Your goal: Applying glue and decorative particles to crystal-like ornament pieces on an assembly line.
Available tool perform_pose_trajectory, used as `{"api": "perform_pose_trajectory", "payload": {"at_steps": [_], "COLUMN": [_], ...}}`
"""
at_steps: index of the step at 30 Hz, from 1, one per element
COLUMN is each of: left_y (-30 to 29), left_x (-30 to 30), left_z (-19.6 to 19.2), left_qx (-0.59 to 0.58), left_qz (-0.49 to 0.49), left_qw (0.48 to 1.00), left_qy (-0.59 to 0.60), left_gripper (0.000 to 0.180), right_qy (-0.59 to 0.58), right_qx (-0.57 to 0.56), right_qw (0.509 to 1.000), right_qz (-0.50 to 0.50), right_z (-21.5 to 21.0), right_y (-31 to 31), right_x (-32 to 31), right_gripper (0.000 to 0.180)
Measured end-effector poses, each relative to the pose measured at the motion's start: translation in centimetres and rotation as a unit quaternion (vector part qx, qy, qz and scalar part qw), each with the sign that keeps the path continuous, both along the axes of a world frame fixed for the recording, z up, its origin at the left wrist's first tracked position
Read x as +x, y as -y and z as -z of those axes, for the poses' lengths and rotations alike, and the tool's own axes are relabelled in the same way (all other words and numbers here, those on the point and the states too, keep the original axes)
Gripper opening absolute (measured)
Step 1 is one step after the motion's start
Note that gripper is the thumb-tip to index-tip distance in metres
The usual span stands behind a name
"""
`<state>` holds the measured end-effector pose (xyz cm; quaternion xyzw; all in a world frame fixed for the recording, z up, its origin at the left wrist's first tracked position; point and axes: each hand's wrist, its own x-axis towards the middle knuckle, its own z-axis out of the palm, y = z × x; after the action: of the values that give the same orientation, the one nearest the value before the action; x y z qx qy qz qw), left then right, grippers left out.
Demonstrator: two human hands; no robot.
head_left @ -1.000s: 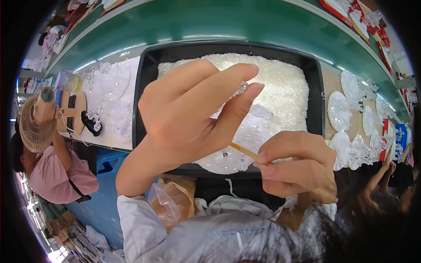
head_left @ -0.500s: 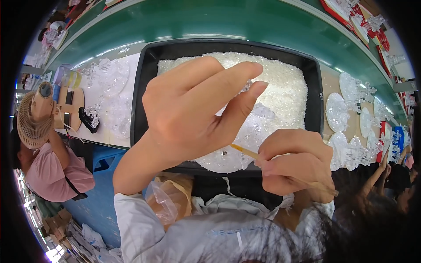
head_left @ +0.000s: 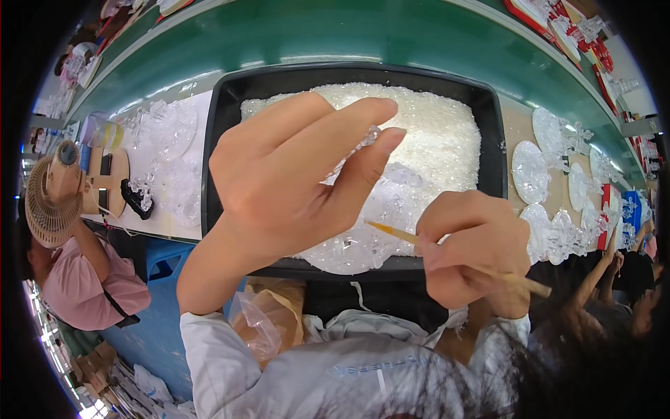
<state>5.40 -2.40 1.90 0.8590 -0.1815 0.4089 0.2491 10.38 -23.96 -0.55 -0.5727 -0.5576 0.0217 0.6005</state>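
The left hand [head_left: 286, 171] holds a clear faceted piece [head_left: 370, 137] in a grip between thumb and forefinger above a black tray [head_left: 495, 167] of glittering white granules [head_left: 440, 133]. The right hand [head_left: 478, 244] holds a slender brush [head_left: 396, 232], its yellow tip toward the left hand. Clear discs [head_left: 530, 172] lie right of the tray; a beige fan [head_left: 50, 199] stands far left.

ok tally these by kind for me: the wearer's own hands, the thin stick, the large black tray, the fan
Wearer's hands: 2 (left hand, right hand)
Thin yellow-tipped stick: 1
Large black tray: 1
Fan: 1
Total: 5
Not counted: clear material in the left hand, partly hidden by the fingers.
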Motion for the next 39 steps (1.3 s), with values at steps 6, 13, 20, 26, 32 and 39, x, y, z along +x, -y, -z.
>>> {"api": "perform_pose_trajectory", "payload": {"at_steps": [6, 13, 20, 26, 32, 39], "left_y": [0.0, 0.0, -0.3, -0.9, -0.9, -1.0], "left_x": [0.0, -0.1, -0.3, -0.6, -0.8, -0.8], "left_z": [0.0, -0.2, -0.6, -0.6, -1.1, -1.3], "left_qx": [-0.003, -0.017, -0.023, 0.002, 0.001, 0.006], "left_qz": [0.014, 0.013, 0.024, 0.046, 0.074, 0.097], "left_qw": [1.0, 1.0, 0.999, 0.999, 0.997, 0.995], "left_qy": [0.004, 0.01, -0.004, 0.014, -0.002, -0.005], "left_gripper": [0.025, 0.027, 0.026, 0.023, 0.022, 0.021], "right_qy": [-0.014, 0.001, -0.041, 0.005, 0.04, 0.022], "right_qx": [-0.018, 0.013, 0.04, -0.003, 0.015, 0.053], "right_qw": [1.0, 1.0, 0.998, 1.0, 0.999, 0.998], "right_qz": [0.012, 0.013, 0.026, 0.02, 0.019, 0.015], "right_z": [-0.4, -0.1, 0.0, -0.1, -0.7, -0.4], "right_y": [-0.1, 0.2, 0.4, 0.5, 0.3, 0.0], "right_x": [0.1, 0.0, 0.0, -0.1, 0.0, 0.1], "right_gripper": [0.025, 0.023, 0.019, 0.021, 0.025, 0.024]}}
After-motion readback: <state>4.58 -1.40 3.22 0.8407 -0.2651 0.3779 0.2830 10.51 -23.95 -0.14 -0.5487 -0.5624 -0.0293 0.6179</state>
